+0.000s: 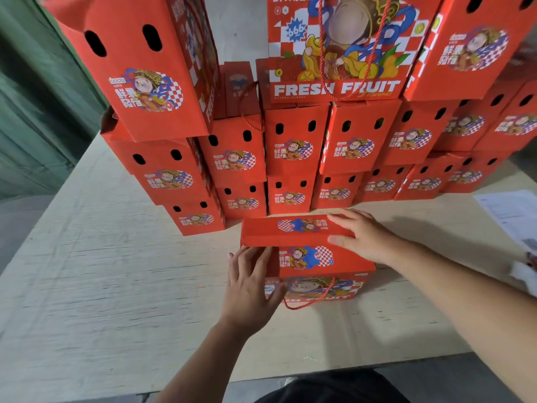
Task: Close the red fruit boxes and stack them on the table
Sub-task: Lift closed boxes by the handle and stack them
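One red fruit box (316, 266) stands on the table (101, 271) just in front of the stacked boxes (290, 158), its contents hidden. Its top flap (290, 229) lies folded across. The left hand (251, 286) rests flat against the box's left end, fingers straight. The right hand (363, 235) presses the flap's right end, fingers extended. A rope handle (313, 298) hangs down the front. Papers (511, 216) lie at the right.

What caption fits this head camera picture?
Two hands fold a red fruit box shut before stacked boxes.
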